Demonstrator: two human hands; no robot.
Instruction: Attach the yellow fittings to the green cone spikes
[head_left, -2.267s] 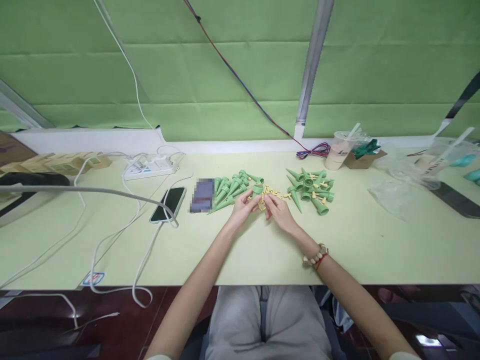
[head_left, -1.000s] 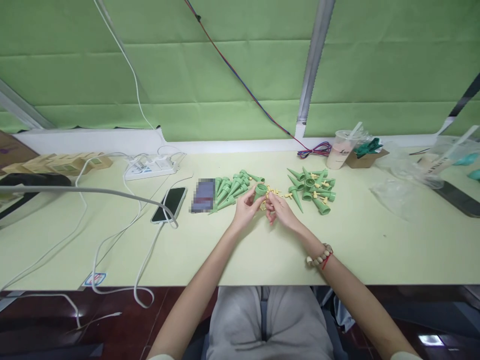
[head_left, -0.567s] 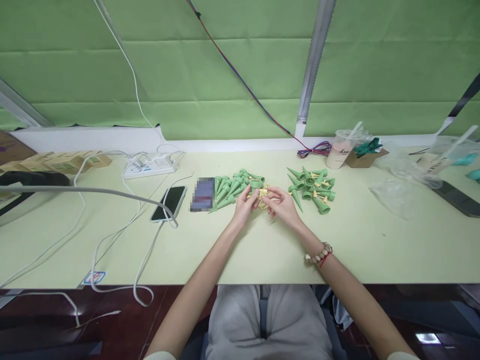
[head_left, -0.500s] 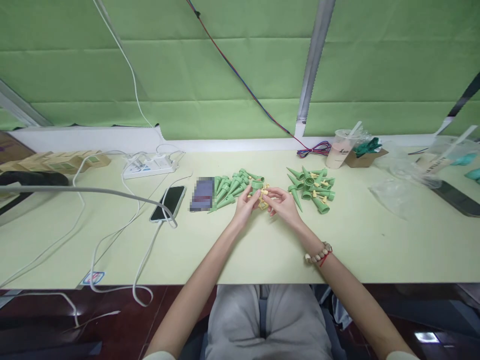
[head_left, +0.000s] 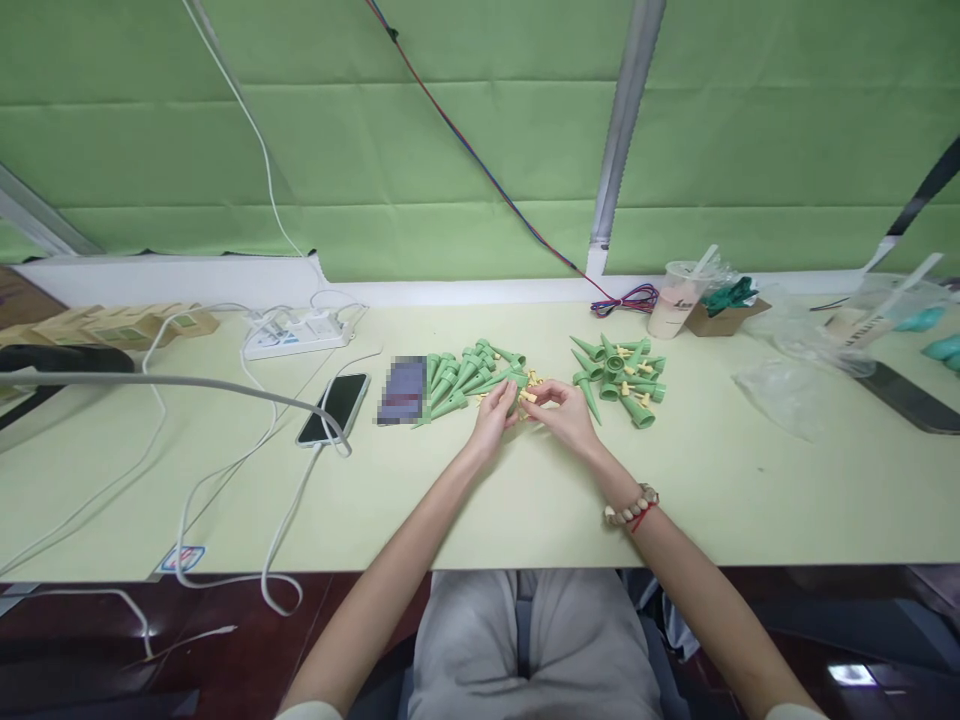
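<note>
My left hand [head_left: 491,420] and my right hand [head_left: 564,416] meet at the middle of the pale green table [head_left: 525,500]. The left fingers curl around a green cone spike [head_left: 501,381] lying at the edge of the left pile of green cones [head_left: 461,380]. My right fingers pinch a small yellow part [head_left: 529,396] against it. More small yellow parts [head_left: 536,380] lie just behind the fingers. A second pile of green cones with yellow parts [head_left: 622,375] sits to the right of my right hand.
A phone [head_left: 334,407] on a white cable, a blurred dark card [head_left: 403,390] and a power strip [head_left: 298,335] lie to the left. A drink cup [head_left: 675,298], a small cardboard box [head_left: 720,316] and plastic bags [head_left: 780,395] are at the right. Boxes [head_left: 120,325] line the far left.
The green cone that my left hand held up a second ago has come down to lie level by the left pile. Both hands stay together over it.
</note>
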